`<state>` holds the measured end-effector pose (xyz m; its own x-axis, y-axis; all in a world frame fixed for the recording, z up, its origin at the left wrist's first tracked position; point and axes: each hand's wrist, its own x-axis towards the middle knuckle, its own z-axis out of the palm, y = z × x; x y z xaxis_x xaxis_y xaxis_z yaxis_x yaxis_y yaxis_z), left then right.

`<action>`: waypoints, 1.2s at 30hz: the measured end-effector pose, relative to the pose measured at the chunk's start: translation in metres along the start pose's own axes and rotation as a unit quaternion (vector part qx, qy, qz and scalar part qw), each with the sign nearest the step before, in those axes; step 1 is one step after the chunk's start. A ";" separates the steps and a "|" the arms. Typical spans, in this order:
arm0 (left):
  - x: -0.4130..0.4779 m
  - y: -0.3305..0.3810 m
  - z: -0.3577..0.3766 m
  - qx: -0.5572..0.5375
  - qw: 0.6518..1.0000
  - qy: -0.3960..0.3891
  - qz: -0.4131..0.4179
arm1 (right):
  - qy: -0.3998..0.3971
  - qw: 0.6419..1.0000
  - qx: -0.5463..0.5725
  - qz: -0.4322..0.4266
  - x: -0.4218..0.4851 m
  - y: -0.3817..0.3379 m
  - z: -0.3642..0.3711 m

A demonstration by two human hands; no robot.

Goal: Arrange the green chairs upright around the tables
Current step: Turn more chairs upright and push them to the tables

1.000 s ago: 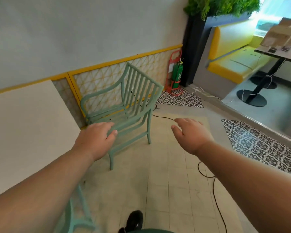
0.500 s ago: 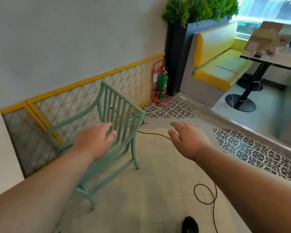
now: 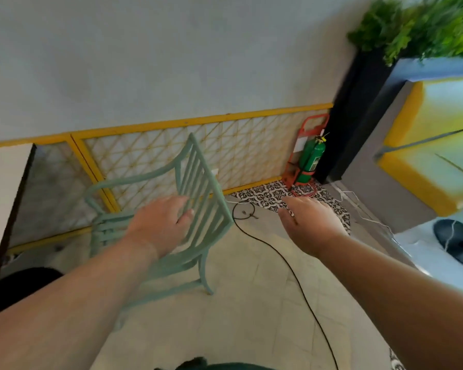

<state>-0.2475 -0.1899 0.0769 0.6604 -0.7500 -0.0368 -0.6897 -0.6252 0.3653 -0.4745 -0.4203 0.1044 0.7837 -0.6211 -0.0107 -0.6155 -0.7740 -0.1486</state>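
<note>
A pale green slatted armchair (image 3: 198, 193) stands on its legs beside the wall, its backrest facing me. My left hand (image 3: 161, 225) reaches out over the backrest slats with fingers spread; its fingertips lie against or just in front of the slats, and I cannot tell if they touch. My right hand (image 3: 310, 222) hovers open to the right of the chair, palm turned inward, holding nothing. A white table (image 3: 0, 188) shows at the left edge, close to the chair's front.
A black cable (image 3: 292, 273) runs across the tiled floor right of the chair. A green fire extinguisher (image 3: 312, 161) in a red stand sits by the wall. A yellow bench (image 3: 428, 166) and a black table base (image 3: 457, 239) lie at the right.
The view has swung left and closer to the chair. Both hands have reached further forward; my left hand now lies over the backrest slats.
</note>
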 end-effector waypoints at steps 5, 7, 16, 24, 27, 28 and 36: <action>0.058 -0.025 0.001 0.028 0.998 0.026 -0.057 | -0.013 0.997 0.013 -0.069 0.086 -0.011 0.016; 0.080 -0.030 0.004 0.029 0.997 0.019 -0.065 | -0.024 0.996 0.010 -0.086 0.113 -0.013 0.021; 0.179 -0.033 -0.001 0.042 0.989 0.011 -0.144 | -0.040 0.988 -0.012 -0.151 0.263 0.015 0.011; 0.238 -0.010 0.036 0.008 0.952 0.067 -0.298 | -0.082 0.943 -0.031 -0.321 0.408 0.025 0.028; 0.247 0.012 0.048 -0.002 0.932 0.078 -0.355 | -0.094 0.921 -0.051 -0.374 0.450 0.031 0.026; 0.247 0.019 0.052 -0.005 0.927 0.079 -0.368 | -0.089 0.914 -0.060 -0.391 0.463 0.029 0.025; 0.212 0.023 0.066 -0.004 0.871 0.095 -0.482 | -0.116 0.856 -0.053 -0.501 0.502 -0.032 0.045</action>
<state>-0.1429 -0.3770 0.0162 0.9694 0.1717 -0.1752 0.2133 -0.9428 0.2563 -0.0582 -0.7019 0.0596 0.9109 0.3919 -0.1290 0.3799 -0.9187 -0.1079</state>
